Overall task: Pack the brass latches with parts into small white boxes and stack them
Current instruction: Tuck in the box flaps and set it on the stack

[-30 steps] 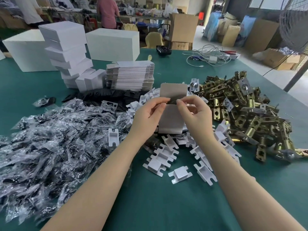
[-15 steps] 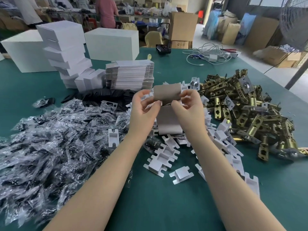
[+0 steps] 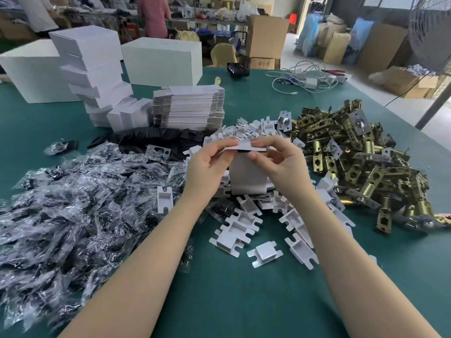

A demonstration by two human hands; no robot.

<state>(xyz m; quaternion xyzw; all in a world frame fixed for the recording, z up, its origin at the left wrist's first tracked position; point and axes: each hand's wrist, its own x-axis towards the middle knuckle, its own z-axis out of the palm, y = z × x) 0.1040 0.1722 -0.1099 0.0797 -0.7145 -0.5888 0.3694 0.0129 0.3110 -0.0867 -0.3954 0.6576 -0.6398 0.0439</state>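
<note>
The top flap of the small white box [image 3: 247, 176], upright half a second ago, is now folded flat over its opening. Both hands pinch that flap: left hand [image 3: 207, 170] at its left end, right hand [image 3: 280, 164] at its right. Beneath lie white inserts [image 3: 240, 225] on the green table [image 3: 231, 301]; brass latches [image 3: 361, 167] are heaped right, stacked boxes [image 3: 95, 71] behind.

bare forearms, sleeveless, ringless hands [image 3: 244, 164]

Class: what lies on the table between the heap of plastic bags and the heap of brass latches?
In the head view, white card inserts, with the hands holding a small box above them.
</note>
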